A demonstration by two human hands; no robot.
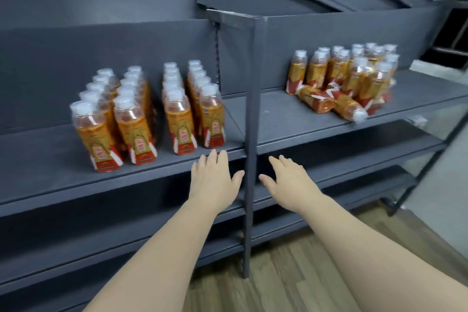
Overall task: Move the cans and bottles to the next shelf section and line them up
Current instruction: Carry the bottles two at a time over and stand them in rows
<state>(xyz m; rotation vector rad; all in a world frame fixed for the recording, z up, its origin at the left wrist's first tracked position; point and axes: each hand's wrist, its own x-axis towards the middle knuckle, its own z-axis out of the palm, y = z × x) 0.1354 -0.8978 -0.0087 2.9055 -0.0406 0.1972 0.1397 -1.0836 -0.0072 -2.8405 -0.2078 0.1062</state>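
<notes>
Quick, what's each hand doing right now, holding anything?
Left hand: open, holding nothing.
Right hand: open, holding nothing.

We cannot read the labels (100, 154) on the left bottles (141, 119); the print is too blurred. In each row the front bottle hides most of those behind, so we see little but their caps (135, 69). The right bottles (354, 76) are smeared, and we cannot count them. The post (250, 134) hides a strip of shelf (50, 172). The left forearm (157, 248) and right forearm (379, 248) run off the bottom edge. A pale thing (417, 120) by the shelf's right end is too blurred to name.
</notes>
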